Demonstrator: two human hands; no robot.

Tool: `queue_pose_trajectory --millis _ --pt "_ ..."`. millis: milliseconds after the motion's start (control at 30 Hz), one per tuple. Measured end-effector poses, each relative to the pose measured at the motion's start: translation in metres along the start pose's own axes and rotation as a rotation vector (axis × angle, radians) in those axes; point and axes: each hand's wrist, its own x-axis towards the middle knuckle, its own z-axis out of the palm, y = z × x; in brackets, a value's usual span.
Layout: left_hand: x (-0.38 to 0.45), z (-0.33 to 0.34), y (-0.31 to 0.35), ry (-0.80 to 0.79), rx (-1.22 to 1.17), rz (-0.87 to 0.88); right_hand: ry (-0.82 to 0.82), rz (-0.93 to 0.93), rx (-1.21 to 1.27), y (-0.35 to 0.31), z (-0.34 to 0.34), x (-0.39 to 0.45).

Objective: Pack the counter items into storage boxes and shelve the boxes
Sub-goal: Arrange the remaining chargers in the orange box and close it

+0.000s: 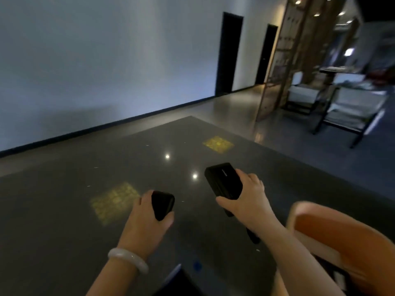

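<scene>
The left hand (pixel 149 212) grips a small black case (pixel 163 205), with the fingers curled round its far side and the thumb along its near edge; the case is held above the dark, glossy worktop (pixel 64 210), upright and tilted slightly to the right. The right hand (pixel 245 195) grips a larger black case (pixel 223 180), with the thumb across the near end and the fingers wrapped round the right edge; this case is tilted with its long side pointing up and to the left. A second dark item (pixel 253 236) shows below the right wrist; its form and whether the hand holds it cannot be determined. The two cases are apart from each other, the larger one farther from the camera and to the right. The left wrist carries a pale bangle (pixel 128 259). The worktop surface shows two yellow patterned patches (pixel 218 144) and two bright light reflections between the hands and the far edge. An orange container (pixel 342 236) with a pale rim stands at the right near edge, just beside the right forearm. A dark object (pixel 177 283) sits at the bottom edge of the view; its type cannot be determined. Beyond the worktop stand a grey wall (pixel 106 60) with two dark doorways and white-cushioned chairs (pixel 350 107) at the right.
</scene>
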Motion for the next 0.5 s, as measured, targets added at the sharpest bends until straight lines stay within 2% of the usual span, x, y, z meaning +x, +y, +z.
queue_pose_trajectory --millis 233,367,500 --pt "-0.014 0.114 0.091 -0.233 0.042 0.183 0.137 0.090 -0.129 0.115 -0.113 -0.020" --pt "-0.025 0.155 0.123 -0.381 0.109 0.268 0.039 0.143 -0.162 0.160 -0.147 -0.033" --pt "-0.030 0.179 0.139 -0.493 0.166 0.306 -0.122 0.175 -0.223 0.187 -0.150 -0.042"
